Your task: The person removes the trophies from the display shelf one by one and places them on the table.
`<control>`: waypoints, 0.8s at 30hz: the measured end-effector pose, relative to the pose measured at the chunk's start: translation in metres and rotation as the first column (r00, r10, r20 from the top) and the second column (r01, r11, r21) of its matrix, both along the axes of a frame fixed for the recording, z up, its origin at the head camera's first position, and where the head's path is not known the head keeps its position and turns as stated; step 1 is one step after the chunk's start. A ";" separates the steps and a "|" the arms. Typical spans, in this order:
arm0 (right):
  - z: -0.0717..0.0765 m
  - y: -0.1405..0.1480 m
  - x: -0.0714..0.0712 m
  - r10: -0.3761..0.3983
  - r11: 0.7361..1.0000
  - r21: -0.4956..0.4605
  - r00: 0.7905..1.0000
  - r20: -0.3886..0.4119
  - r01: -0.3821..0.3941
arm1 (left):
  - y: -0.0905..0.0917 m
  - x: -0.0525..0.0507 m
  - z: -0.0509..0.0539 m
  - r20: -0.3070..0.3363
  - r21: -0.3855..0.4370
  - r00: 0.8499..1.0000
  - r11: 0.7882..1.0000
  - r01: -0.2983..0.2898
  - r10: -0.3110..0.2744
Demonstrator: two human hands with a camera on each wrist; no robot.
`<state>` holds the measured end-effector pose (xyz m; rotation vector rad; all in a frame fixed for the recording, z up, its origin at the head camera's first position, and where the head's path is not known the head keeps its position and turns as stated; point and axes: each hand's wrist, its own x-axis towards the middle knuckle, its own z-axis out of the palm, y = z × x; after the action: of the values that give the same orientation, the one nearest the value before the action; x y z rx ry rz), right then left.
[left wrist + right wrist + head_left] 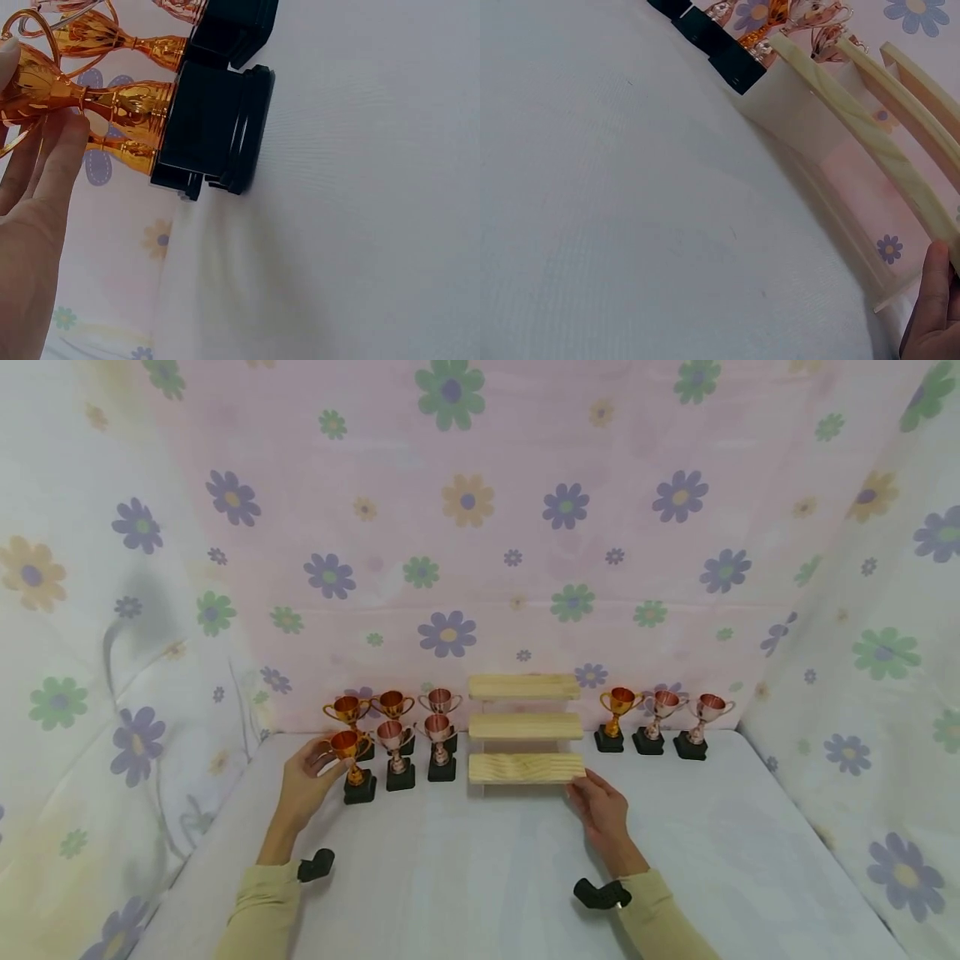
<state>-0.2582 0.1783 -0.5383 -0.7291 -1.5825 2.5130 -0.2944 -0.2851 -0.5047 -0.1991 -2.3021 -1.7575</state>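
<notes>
My left hand (306, 781) holds the small gold trophy (347, 745) at the front left, its fingers and thumb around the cup. In the left wrist view that trophy's black base (214, 127) stands upright on the white cloth. Beside it in the front row are two rose-coloured trophies, one of them (395, 743) nearest. At the right end of the lowest wooden step (525, 768) of a three-step display stand, my right hand (602, 814) grips the board's corner. The right wrist view shows a finger (934, 262) on the board's edge; the other fingers are partly hidden.
A back row behind the left group holds gold trophies, one (392, 703) in the middle, and a rose one (441, 700). Right of the stand are a gold trophy (618, 706) and two rose ones. A flowered curtain (517, 527) closes the back of the white-covered table (465, 877).
</notes>
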 end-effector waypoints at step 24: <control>-0.001 0.001 0.001 -0.016 1.000 0.010 1.000 -0.001 0.016 | 0.008 -0.001 -0.001 -0.041 0.055 0.999 0.998 -0.021 0.024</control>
<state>-0.2572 0.1797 -0.5396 -0.7356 -1.5812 2.4921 -0.2950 -0.2776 -0.5053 -0.1971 -2.2162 -1.7859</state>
